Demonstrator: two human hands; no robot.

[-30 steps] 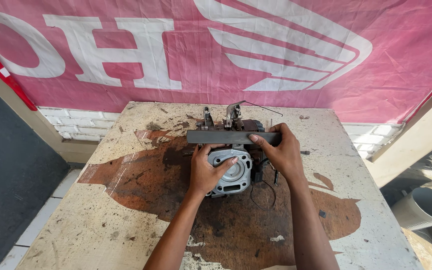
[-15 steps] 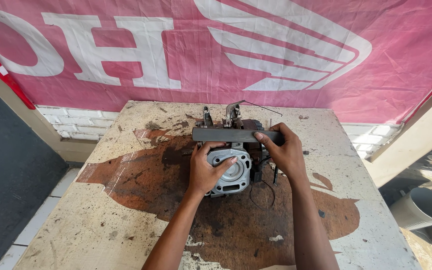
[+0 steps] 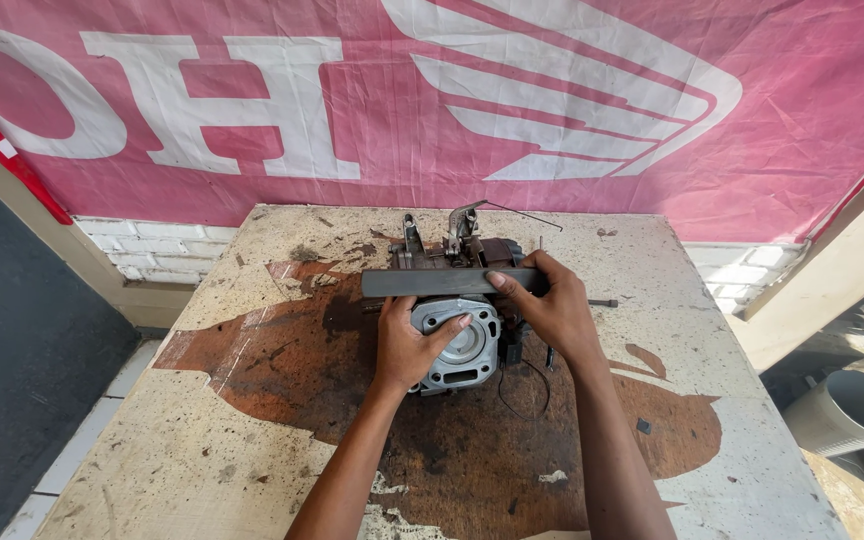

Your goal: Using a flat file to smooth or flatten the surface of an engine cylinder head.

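Nearest to us, our two forearms ran up from the bottom edge over the stained, rust-brown desk point(image 3: 252, 440), converging toward its middle. Our left hand point(image 3: 407, 345) lay just short of the work, palm down on the near left side of the engine cylinder point(image 3: 462, 345), a pale grey casting with a round bore facing up; the fingers curled over its rim and pressed on it rather than closing round it. Our right hand point(image 3: 552, 312) sat slightly farther out and to the right, its fingers clamped on the right end of a dark flat bar point(image 3: 442, 283).

That bar was what the moment turned on. Its long axis ran left to right, straight across our line of reach, and it lay over the far edge of the cylinder, touching the top of the assembly. Only the right hand gripped it; the left end stuck out free, beyond the left hand's knuckles and just past them. So the cylinder lay directly ahead and between the hands, with the left hand nearer to it and the right hand nearer to the bar.

Behind the bar, upright metal fittings point(image 3: 437, 235) rose from the engine block. A thin black wire point(image 3: 527, 385) looped on the desk beside the right wrist. Farther off hung a pink banner point(image 3: 552, 120) above a white brick wall point(image 3: 152, 245).
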